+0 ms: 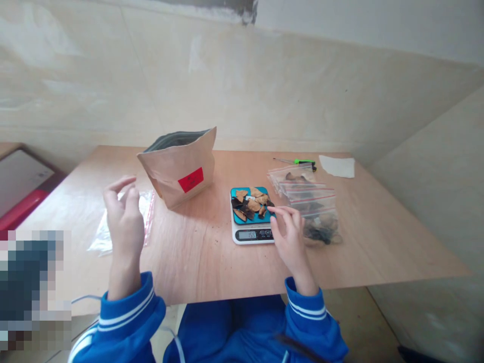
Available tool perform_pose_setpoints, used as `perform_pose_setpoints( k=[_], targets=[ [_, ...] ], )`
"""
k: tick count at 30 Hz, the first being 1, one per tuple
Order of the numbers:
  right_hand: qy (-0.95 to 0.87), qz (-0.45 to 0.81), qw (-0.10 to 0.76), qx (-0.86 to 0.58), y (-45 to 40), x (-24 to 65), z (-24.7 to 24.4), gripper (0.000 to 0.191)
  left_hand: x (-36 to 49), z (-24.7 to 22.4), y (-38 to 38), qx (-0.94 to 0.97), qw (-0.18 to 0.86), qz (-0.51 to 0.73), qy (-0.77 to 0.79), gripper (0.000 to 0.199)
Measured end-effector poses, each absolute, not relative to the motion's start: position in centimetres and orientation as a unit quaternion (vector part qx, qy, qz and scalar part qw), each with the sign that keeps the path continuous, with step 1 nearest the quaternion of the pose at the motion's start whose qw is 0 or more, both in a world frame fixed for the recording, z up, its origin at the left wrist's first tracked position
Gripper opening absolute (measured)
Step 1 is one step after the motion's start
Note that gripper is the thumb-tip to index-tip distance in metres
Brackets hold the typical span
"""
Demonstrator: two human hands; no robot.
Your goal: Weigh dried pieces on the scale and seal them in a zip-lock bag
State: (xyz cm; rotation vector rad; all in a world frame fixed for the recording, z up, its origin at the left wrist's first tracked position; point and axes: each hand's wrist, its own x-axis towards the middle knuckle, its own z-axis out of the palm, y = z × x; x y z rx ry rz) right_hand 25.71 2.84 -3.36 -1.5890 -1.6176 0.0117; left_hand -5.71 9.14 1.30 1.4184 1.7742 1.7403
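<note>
A white kitchen scale with a blue top stands mid-table, its display seeming to read 159. Dried brown and dark pieces lie on it. My right hand is at the scale's right edge, thumb and forefinger apart, fingertips beside the pieces, holding nothing visible. My left hand is raised above the left of the table with fingers curled; whether anything is between them is hidden. Behind it lie clear zip bags. An open brown paper pouch with a red label stands between my left hand and the scale.
Filled clear zip bags lie right of the scale. Behind them are a green-handled screwdriver and a white paper piece. A red and white object is at the far left. A wall rises behind the table.
</note>
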Motion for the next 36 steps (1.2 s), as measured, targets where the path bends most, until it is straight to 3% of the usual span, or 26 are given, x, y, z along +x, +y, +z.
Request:
perform_pose_setpoints(
  k=[3,6,9,13,17,25,29,36],
  targets=[
    [-0.658,0.029,0.418,-0.625,2.7,24.4,-2.9,0.026,-7.5,-1.1,7.7,0.481,0.108,0.519,0.698,0.036],
    [-0.663,0.037,0.418,-0.62,2.7,24.0,-2.6,0.026,-9.9,-3.6,7.7,0.515,0.141,0.336,0.776,0.048],
    [-0.657,0.038,0.418,-0.627,2.6,24.7,-2.5,0.026,-11.6,-5.4,8.2,0.541,0.171,0.298,0.768,0.046],
    [-0.651,0.035,0.424,-0.629,2.5,25.9,-2.6,0.028,-12.5,-6.2,8.2,0.569,0.144,0.302,0.751,0.034],
    [-0.642,0.069,0.444,-0.621,2.1,25.9,-1.8,0.026,-12.3,-5.1,7.1,0.549,0.151,0.331,0.752,0.035],
    [-0.626,0.361,0.474,-0.504,0.6,19.8,1.1,0.025,-4.5,-0.6,0.7,0.479,0.09,0.522,0.7,0.042],
    [-0.577,0.471,0.485,-0.458,-0.1,16.0,1.9,0.029,0.0,-0.9,-0.8,0.652,0.148,0.523,0.529,0.034],
    [-0.491,0.466,0.552,-0.487,0.1,16.0,1.6,0.02,2.5,-0.7,-1.5,0.724,0.162,0.504,0.442,0.038]
  ],
)
